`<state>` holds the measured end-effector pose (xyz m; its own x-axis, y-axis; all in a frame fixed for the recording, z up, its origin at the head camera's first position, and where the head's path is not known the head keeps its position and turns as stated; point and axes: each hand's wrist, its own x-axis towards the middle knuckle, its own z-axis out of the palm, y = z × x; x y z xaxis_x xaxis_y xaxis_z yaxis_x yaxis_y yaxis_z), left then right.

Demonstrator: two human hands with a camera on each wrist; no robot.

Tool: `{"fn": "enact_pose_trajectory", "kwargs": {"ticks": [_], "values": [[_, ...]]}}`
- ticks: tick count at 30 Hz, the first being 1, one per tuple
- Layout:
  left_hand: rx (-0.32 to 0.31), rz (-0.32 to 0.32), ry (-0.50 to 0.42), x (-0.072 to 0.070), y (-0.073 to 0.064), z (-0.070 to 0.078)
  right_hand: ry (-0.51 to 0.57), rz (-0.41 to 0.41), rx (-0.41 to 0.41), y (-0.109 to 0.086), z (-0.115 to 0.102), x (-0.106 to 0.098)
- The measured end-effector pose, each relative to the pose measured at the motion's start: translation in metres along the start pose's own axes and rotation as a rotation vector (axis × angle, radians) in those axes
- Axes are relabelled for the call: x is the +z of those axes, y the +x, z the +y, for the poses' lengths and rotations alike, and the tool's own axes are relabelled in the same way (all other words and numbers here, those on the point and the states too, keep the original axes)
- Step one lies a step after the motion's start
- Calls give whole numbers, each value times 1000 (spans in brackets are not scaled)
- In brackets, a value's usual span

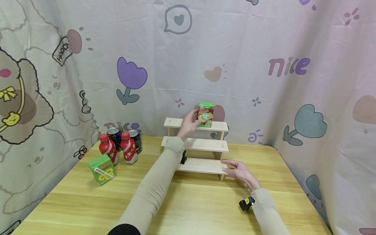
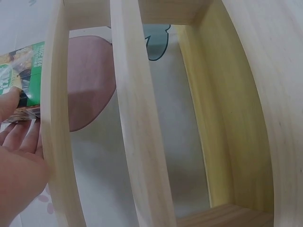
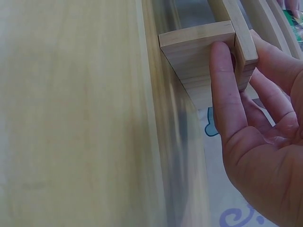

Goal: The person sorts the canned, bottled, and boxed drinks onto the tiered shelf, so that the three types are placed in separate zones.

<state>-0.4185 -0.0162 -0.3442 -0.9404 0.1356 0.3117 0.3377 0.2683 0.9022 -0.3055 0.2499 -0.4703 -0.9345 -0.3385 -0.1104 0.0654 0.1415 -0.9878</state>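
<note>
My left hand (image 1: 189, 124) is at the top board of a three-tier wooden stand (image 1: 202, 144), pinching a green and brown drink carton (image 1: 206, 115) by its left side. The carton is upright at that board; whether its base bears fully on the wood is unclear. In the left wrist view, the thumb lies across the front of the carton (image 2: 21, 78), with fingers behind it. Down at the stand's right side, my right hand (image 1: 241, 173) grips the end of the lowest board (image 3: 246, 52) between thumb and fingers.
On the table's left stand two red bottles (image 1: 129, 148), two dark cans (image 1: 114, 137) and a green drink carton (image 1: 102, 169) with a straw on its side. A printed curtain (image 1: 176, 65) hangs behind the wooden table (image 1: 205, 205) and along both sides.
</note>
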Motion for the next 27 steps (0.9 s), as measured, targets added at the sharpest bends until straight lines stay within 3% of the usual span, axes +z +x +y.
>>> {"fn": "enact_pose_trajectory", "kwargs": {"ticks": [11,20,27], "values": [[6,-4,-31,-3,-1,-2,7,3,11,0,-1,1],[75,107,-126,-17,-9,-6,1,-1,3,-1,-1,0],[56,182,-126,-28,-16,-5,7,9,17,1,-1,1]]}}
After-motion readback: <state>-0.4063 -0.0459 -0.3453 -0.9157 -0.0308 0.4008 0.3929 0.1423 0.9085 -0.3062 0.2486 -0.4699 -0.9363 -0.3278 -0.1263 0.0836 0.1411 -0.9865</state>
